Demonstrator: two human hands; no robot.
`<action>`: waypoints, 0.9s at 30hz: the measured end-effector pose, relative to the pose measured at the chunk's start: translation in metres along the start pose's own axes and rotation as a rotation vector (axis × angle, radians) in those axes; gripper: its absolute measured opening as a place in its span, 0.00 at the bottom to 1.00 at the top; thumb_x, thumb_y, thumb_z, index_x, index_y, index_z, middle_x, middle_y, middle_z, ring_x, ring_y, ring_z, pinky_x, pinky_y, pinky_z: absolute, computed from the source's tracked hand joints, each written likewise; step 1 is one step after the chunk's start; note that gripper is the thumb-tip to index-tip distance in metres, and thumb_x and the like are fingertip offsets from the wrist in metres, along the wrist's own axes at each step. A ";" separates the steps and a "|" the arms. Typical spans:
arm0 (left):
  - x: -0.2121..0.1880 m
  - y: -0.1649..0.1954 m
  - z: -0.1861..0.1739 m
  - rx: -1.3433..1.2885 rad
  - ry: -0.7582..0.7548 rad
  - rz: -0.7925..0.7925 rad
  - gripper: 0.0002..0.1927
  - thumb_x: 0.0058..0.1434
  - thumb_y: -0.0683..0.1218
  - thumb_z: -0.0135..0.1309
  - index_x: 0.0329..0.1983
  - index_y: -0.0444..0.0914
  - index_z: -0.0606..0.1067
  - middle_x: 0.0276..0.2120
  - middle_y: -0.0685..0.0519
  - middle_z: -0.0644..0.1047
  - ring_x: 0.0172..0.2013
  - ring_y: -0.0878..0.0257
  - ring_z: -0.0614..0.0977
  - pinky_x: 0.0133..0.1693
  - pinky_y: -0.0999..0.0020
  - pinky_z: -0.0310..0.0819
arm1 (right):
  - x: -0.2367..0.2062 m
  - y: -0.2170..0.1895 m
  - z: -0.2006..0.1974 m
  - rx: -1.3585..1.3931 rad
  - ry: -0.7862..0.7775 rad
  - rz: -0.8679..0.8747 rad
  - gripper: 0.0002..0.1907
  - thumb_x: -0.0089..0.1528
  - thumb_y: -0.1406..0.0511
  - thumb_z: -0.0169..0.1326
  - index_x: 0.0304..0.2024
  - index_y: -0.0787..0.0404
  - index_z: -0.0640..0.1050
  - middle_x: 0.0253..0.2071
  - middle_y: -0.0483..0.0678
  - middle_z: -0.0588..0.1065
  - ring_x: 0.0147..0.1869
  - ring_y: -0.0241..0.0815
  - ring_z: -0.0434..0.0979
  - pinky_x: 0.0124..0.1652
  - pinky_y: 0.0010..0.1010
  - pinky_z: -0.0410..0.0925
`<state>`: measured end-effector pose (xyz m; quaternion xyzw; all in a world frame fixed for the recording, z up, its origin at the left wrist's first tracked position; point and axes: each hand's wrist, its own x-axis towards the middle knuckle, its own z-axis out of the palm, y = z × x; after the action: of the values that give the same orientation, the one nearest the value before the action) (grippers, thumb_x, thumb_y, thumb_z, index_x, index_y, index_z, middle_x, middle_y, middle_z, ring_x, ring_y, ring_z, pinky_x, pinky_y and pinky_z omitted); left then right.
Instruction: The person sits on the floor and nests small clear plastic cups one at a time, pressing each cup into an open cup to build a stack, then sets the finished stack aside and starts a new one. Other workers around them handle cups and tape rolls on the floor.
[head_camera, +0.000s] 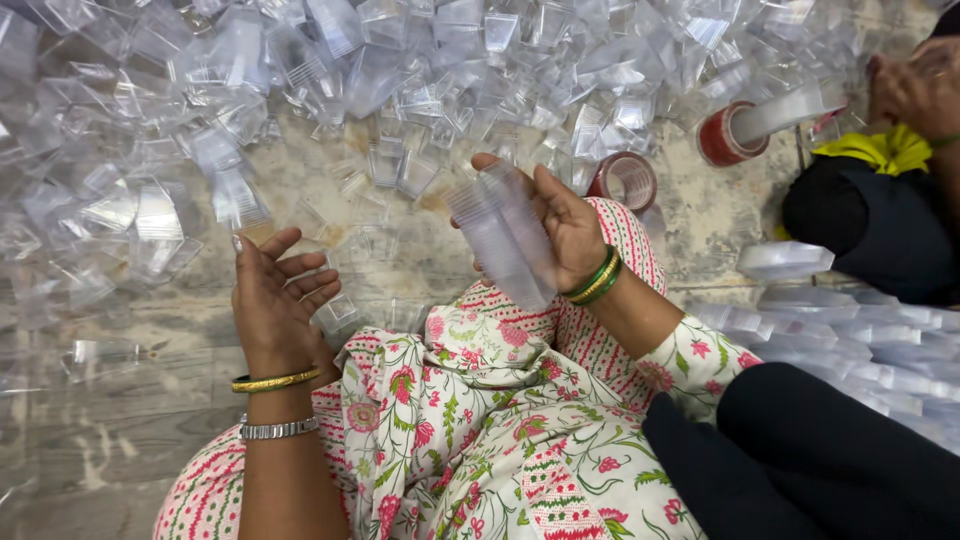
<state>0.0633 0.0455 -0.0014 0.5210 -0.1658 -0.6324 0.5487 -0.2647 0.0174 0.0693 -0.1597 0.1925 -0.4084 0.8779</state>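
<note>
From my remote seat I see the heap of clear plastic cups (200, 110) spread over the floor (110, 440) on the far left and along the top. My left hand (278, 300) is held palm up with the fingers spread apart, gripping nothing – one loose cup (338, 312) lies just beside it. In the middle, my right hand (560, 225) is clamped around a nested stack of clear cups (505, 235), tilted, held above the floral-print lap (480, 420). Past it lie two red-cored tape rolls (625, 180) – the farther roll (740, 130) near another person's hand (915, 90). At the right edge, more stacked cups (850, 335) lie on the floor
</note>
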 end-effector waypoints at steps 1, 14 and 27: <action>0.000 0.000 -0.001 0.005 0.003 0.000 0.34 0.72 0.68 0.38 0.58 0.35 0.73 0.37 0.49 0.78 0.35 0.59 0.81 0.40 0.61 0.79 | -0.002 0.001 0.002 -0.007 0.035 -0.027 0.35 0.75 0.49 0.36 0.80 0.57 0.54 0.66 0.60 0.69 0.64 0.56 0.77 0.58 0.56 0.73; -0.015 -0.015 0.031 0.241 -0.361 -0.189 0.34 0.66 0.64 0.45 0.66 0.37 0.69 0.47 0.46 0.78 0.45 0.55 0.82 0.46 0.62 0.79 | 0.007 0.026 0.006 -0.265 0.105 -0.213 0.34 0.70 0.67 0.45 0.78 0.53 0.53 0.68 0.52 0.67 0.67 0.48 0.72 0.65 0.45 0.67; 0.001 -0.057 0.037 0.148 -0.434 -0.024 0.31 0.72 0.50 0.53 0.73 0.31 0.63 0.63 0.52 0.74 0.58 0.71 0.75 0.58 0.75 0.69 | 0.052 0.075 -0.038 -0.076 0.001 -0.133 0.32 0.62 0.77 0.51 0.67 0.57 0.61 0.64 0.53 0.68 0.70 0.48 0.70 0.70 0.41 0.64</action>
<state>0.0023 0.0505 -0.0317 0.4134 -0.3199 -0.7223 0.4528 -0.2021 0.0187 -0.0074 -0.2050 0.1974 -0.4582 0.8421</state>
